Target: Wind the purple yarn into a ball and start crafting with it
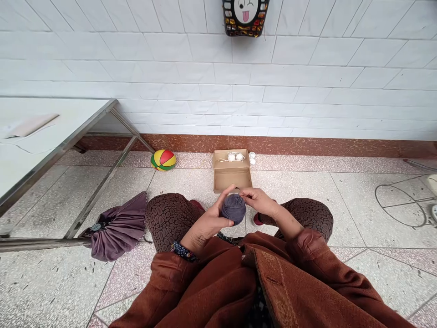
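Note:
A dark grey-purple ball of yarn (234, 208) is held above the floor between my knees. My left hand (215, 218) cups it from the left, thumb and fingers curved around its side. At the ball's upper right, my right hand (260, 200) pinches with thumb and forefinger close against it; a strand of yarn seems to be between the fingertips, though it is too fine to make out well. Just beyond my hands lies an open cardboard box (232, 179) on the floor. Small white yarn balls (235, 156) with loose thread rest in its far part.
More white balls (252, 157) sit right of the box. A striped ball (163, 160) lies by the wall. At left stand a metal-framed table (68, 136) and a folded purple umbrella (118, 228). A wire ring stand (401, 205) is at right; a black basket (246, 29) hangs on the wall.

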{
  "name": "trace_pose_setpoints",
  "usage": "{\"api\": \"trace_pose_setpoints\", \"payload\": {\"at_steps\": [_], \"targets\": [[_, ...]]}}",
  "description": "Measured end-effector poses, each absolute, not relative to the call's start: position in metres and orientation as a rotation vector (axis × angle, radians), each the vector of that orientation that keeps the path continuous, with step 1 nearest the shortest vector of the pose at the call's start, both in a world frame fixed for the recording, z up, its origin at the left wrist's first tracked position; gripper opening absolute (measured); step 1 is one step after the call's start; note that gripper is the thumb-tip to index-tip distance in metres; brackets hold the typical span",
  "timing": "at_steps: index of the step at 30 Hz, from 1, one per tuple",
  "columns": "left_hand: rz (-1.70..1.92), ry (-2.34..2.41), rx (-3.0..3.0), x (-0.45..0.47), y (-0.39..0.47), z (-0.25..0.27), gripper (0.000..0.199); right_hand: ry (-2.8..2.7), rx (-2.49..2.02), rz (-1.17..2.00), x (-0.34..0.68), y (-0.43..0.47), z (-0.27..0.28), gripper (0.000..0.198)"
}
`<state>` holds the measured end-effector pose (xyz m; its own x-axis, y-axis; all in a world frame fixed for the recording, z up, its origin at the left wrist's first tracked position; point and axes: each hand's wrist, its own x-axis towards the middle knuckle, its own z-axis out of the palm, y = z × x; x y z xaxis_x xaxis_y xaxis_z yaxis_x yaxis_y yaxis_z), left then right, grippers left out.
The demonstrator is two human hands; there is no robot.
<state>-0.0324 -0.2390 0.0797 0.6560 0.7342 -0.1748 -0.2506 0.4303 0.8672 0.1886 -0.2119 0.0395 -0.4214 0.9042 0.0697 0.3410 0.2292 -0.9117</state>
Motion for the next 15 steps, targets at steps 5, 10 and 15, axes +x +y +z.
{"api": "trace_pose_setpoints", "payload": {"at_steps": [5,10,15], "targets": [[0.709,0.619,0.720,-0.032,-0.235,0.075,0.093,-1.885,-1.218,1.097,0.189,-0.231,0.036,0.033],[0.769,0.691,0.677,-0.028,-0.231,0.066,0.079,-1.965,-1.161,1.040,0.188,-0.238,0.049,0.031],[0.877,0.853,0.765,-0.026,-0.229,0.054,0.068,-2.052,-1.109,1.042,0.184,-0.246,0.062,0.025]]}}
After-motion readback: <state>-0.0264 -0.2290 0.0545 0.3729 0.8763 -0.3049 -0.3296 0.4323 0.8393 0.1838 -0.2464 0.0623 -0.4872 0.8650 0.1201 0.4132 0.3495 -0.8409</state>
